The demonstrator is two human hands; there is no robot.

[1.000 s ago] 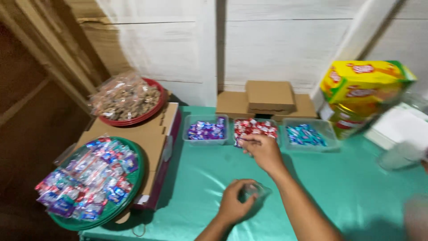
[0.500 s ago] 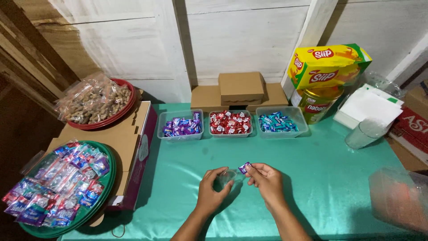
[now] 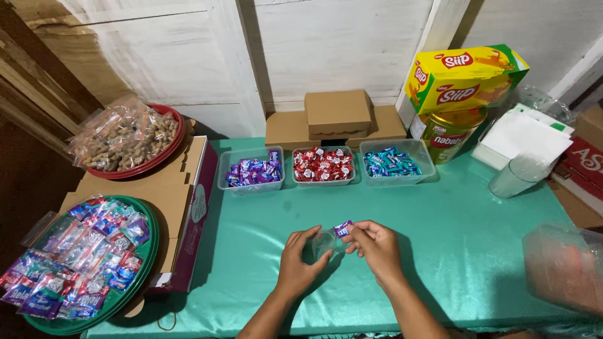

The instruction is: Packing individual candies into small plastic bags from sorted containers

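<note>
My left hand (image 3: 298, 262) holds a small clear plastic bag (image 3: 325, 242) above the green tablecloth (image 3: 440, 238). My right hand (image 3: 375, 247) pinches a purple wrapped candy (image 3: 343, 229) at the bag's mouth. Behind my hands stand three clear tubs in a row: purple candies (image 3: 252, 170) on the left, red candies (image 3: 323, 165) in the middle, blue candies (image 3: 392, 162) on the right.
A green tray of bagged sweets (image 3: 81, 254) and a red tray of bagged peanuts (image 3: 129, 138) rest on a cardboard box at the left. Brown boxes (image 3: 337, 116) sit at the back. At the right are a yellow carton (image 3: 461, 75), a tin, a plastic cup (image 3: 515, 177) and bags.
My right hand drew back from the red candy tub and came to the left hand with a purple candy. The view has shifted slightly and my hands sit closer together.
</note>
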